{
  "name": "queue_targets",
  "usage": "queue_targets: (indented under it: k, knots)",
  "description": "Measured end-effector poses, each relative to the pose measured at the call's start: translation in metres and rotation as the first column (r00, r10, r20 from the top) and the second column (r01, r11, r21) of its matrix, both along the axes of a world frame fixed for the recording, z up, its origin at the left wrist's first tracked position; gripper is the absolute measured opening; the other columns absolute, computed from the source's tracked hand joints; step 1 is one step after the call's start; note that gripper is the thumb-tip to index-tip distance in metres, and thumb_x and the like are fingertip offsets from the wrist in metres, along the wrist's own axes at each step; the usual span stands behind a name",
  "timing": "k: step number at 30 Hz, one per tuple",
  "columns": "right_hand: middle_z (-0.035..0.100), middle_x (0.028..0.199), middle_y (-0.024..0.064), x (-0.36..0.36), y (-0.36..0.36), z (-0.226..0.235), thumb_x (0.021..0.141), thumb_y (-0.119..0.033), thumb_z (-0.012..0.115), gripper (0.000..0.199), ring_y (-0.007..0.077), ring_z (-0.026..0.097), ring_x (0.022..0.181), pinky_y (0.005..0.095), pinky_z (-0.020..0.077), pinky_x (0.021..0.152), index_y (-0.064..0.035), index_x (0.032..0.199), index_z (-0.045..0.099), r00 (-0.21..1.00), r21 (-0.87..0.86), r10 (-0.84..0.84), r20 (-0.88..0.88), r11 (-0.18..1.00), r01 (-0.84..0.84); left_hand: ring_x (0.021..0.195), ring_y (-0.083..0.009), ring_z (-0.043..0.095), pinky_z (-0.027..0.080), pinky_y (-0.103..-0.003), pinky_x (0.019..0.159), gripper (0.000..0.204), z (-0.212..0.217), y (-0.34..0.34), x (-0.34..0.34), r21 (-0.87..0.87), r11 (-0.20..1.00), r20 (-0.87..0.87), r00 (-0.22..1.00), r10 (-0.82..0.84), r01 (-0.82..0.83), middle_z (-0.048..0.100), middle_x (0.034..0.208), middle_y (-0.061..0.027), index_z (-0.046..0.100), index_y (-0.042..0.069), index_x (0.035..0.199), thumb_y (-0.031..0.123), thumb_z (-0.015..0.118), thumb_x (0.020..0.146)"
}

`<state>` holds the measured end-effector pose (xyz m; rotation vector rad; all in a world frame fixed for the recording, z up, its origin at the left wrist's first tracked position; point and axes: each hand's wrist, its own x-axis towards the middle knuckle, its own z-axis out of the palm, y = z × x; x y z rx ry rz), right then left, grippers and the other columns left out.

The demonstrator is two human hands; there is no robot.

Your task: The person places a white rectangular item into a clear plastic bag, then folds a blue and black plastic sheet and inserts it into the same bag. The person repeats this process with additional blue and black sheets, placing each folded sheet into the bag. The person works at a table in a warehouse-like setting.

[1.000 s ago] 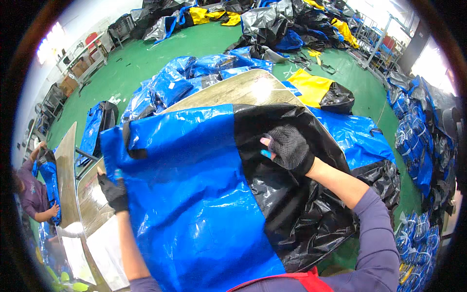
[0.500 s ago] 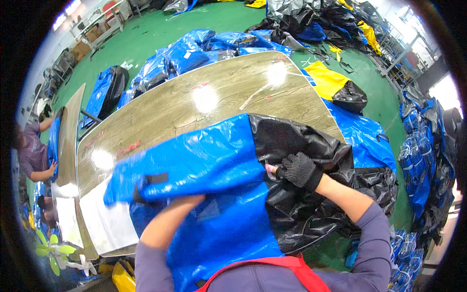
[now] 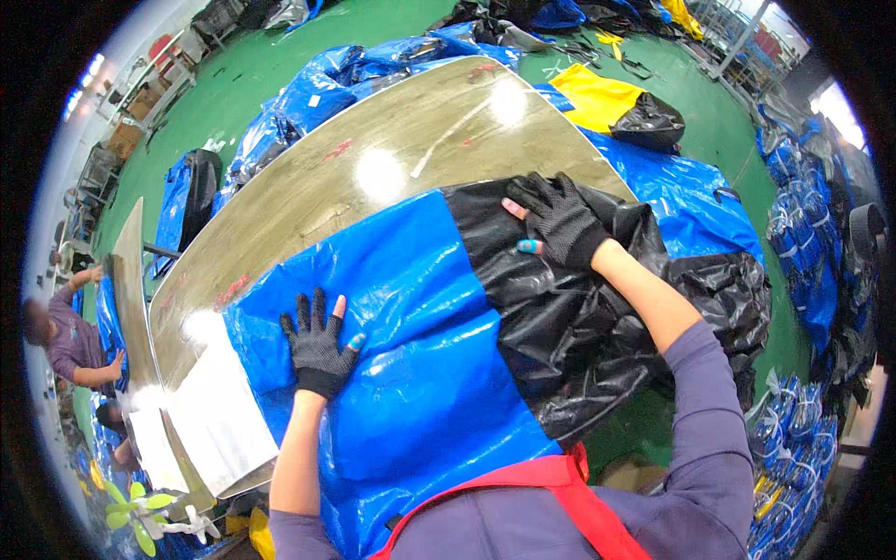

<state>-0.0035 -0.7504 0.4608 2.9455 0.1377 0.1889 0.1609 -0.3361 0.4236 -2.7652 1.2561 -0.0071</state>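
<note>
Sheeting (image 3: 434,350), blue under left grip (image 3: 320,347), black under right grip (image 3: 563,222)

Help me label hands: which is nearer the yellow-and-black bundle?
Right. The right hand is on black material, below that bundle; the left hand is farther left, on blue material.

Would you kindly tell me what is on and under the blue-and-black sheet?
On the sheet, the gloved left hand lies over blue and the right hand over black. Under it, the wood-patterned table shows past the far edge; anything else is hidden.
</note>
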Motion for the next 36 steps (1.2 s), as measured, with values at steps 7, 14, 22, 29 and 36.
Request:
queue_targets:
  k: [7, 14, 22, 29, 36]
  knots:
    - [0.031, 0.149, 0.012, 0.002, 0.013, -0.007, 0.086, -0.055, 0.049, 0.068, 0.033, 0.026, 0.138, 0.0606, 0.0165, 0.109, -0.0205, 0.143, 0.036, 0.989, -0.041, -0.091, -0.121, 0.995, 0.086, 0.138, -0.0386, 0.025, 0.01, -0.067, 0.107, 0.065, 0.019, -0.111, -0.039, -0.275, 0.854, -0.082, 0.875, -0.478, 0.441, 0.03, 0.15, -0.0137, 0.038, 0.023, 0.142, 0.05, 0.054, 0.085]
    - [0.057, 0.122, 0.015, -0.178, 0.086, 0.078, 0.06, -0.043, 0.078, 0.076, 0.0348, 0.05, 0.115, 0.0529, 0.0321, 0.102, -0.0158, 0.126, 0.054, 0.899, 0.469, 0.199, -0.391, 0.883, 0.008, 0.142, -0.0377, 0.013, 0.007, -0.067, 0.106, 0.073, -0.02, -0.115, -0.039, -0.215, 0.89, 0.061, 0.916, -0.398, 0.401, 0.016, 0.156, -0.0072, 0.033, 0.031, 0.145, 0.061, 0.052, 0.081]
    - [0.066, 0.1, 0.0129, -0.174, 0.084, 0.074, 0.073, -0.032, 0.062, 0.026, 0.0297, 0.061, 0.099, 0.0506, 0.0334, 0.106, -0.0165, 0.094, 0.068, 0.987, 0.401, 0.162, 0.01, 0.903, -0.152, 0.141, -0.0382, 0.015, 0.01, -0.048, 0.114, 0.071, 0.038, -0.19, -0.079, -0.44, 0.666, -0.225, 0.644, -0.731, 0.602, 0.022, 0.15, -0.0243, 0.031, 0.006, 0.144, 0.045, 0.05, 0.089]
    - [0.065, 0.106, 0.0189, -0.011, 0.029, 0.042, 0.086, -0.055, 0.05, 0.048, 0.0359, 0.06, 0.1, 0.0445, 0.0464, 0.089, -0.0168, 0.109, 0.067, 0.893, 0.526, 0.086, -0.443, 0.831, 0.181, 0.125, -0.0353, 0.045, 0.032, -0.041, 0.108, 0.056, -0.011, -0.142, -0.091, -0.297, 0.757, -0.149, 0.755, -0.638, 0.582, 0.041, 0.14, -0.0226, 0.038, 0.012, 0.141, 0.034, 0.052, 0.091]
    - [0.064, 0.1, 0.0221, -0.028, -0.016, 0.004, 0.089, -0.051, 0.051, 0.054, 0.0364, 0.06, 0.094, 0.0424, 0.0455, 0.086, -0.0005, 0.099, 0.066, 0.851, 0.643, 0.055, -0.522, 0.682, 0.35, 0.13, -0.0367, 0.039, 0.027, -0.044, 0.11, 0.073, 0.09, 0.132, 0.0, -0.042, 0.974, -0.5, 0.84, -0.213, 0.222, 0.039, 0.143, -0.0195, 0.035, 0.009, 0.143, 0.047, 0.058, 0.085]
